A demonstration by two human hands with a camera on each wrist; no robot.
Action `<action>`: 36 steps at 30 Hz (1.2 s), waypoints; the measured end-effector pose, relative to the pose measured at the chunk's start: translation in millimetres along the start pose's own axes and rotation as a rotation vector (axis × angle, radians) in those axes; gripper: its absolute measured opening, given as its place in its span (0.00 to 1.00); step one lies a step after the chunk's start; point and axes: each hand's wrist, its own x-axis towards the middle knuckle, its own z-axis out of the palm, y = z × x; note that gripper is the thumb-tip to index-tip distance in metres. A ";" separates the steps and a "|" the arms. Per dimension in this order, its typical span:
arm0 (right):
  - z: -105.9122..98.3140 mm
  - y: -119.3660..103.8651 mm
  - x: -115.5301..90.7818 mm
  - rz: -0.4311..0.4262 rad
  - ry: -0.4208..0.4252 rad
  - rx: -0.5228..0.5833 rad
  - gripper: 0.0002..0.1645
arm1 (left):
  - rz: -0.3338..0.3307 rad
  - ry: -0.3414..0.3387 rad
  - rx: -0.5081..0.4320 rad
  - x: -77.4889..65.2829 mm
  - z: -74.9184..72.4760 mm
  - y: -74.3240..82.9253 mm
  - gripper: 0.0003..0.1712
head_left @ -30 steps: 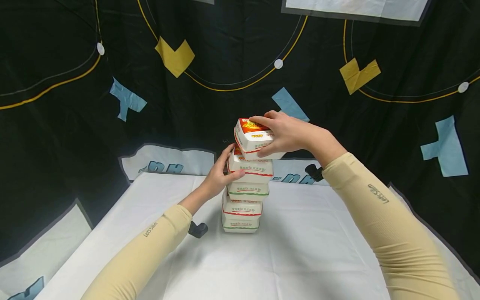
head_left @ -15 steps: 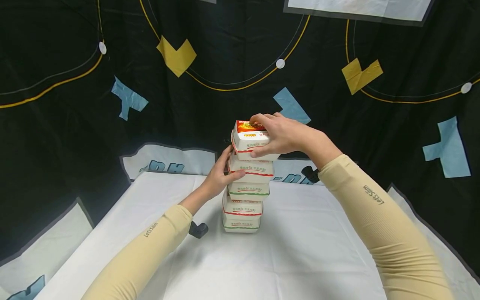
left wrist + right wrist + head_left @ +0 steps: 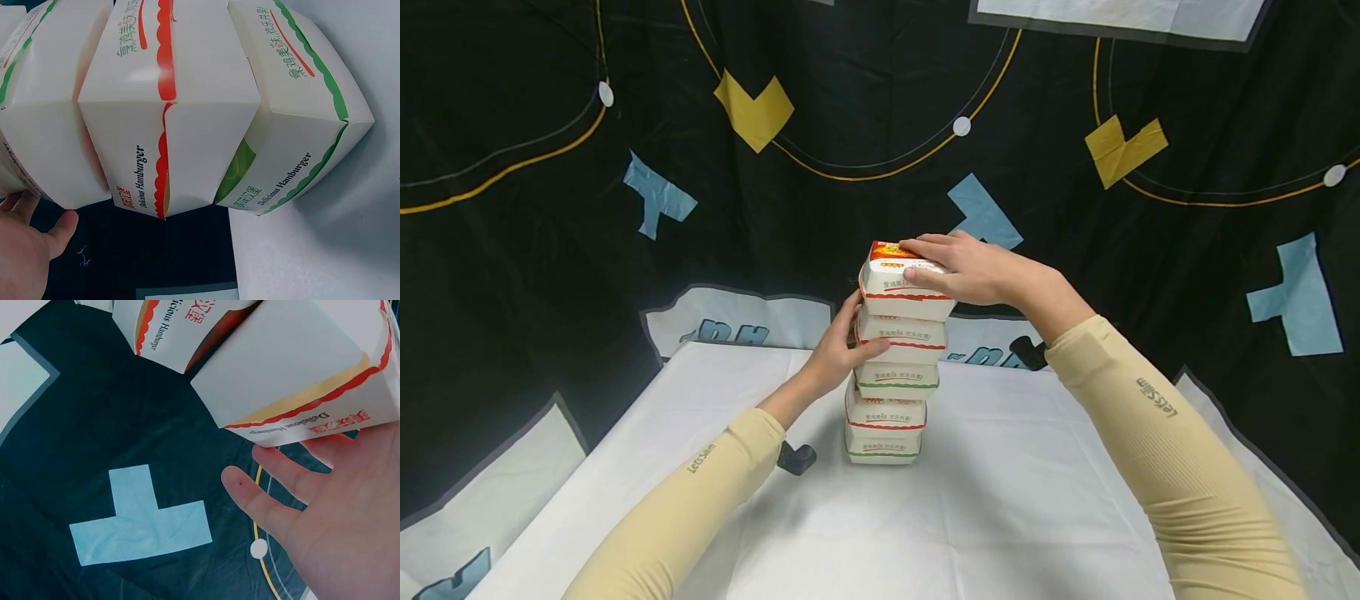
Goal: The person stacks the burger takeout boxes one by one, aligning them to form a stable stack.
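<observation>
Several white hamburger boxes stand in one uneven tower on the table. My right hand (image 3: 973, 262) lies over the right part of the top hamburger box (image 3: 895, 285), fingers across its red printed lid and thumb near the upper front edge. In the right wrist view, the fingers (image 3: 244, 487) look extended below that box's edge. Just under it, my left hand (image 3: 835, 346) rests against the left side of the second box from the top (image 3: 917, 333), with its thumb across the front corner. The lower boxes, one with a green trim (image 3: 312, 100), rise beneath, partly offset from each other.
White cloth covers the table (image 3: 850, 533). A black curtain (image 3: 880, 100) with yellow lines and blue and yellow paper shapes hangs behind. Dark wrist-worn pieces, one beside the left forearm (image 3: 796, 458), sit close to the tower.
The top box has moved slightly left and settled onto the stack. My right thumb has risen from its lower front toward the upper edge, and the fingers have flattened. The left hand holds its place.
</observation>
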 end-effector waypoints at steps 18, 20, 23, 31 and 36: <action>2.8 6.2 -7.2 -0.019 -0.012 0.092 0.43 | 0.000 -0.002 0.004 1.4 1.0 -1.2 0.51; 3.9 7.5 -7.6 -0.017 -0.004 0.096 0.43 | 0.003 0.002 0.003 1.0 1.1 -2.4 0.50; 5.3 9.8 -8.1 -0.020 0.007 0.103 0.44 | 0.000 0.001 -0.007 0.3 1.1 -2.5 0.49; 5.8 12.5 -7.7 -0.028 0.035 0.106 0.43 | 0.006 -0.003 -0.002 0.1 1.4 -1.1 0.49; 5.6 13.0 -7.4 -0.022 0.043 0.089 0.44 | -0.004 -0.002 -0.010 1.4 1.7 1.0 0.50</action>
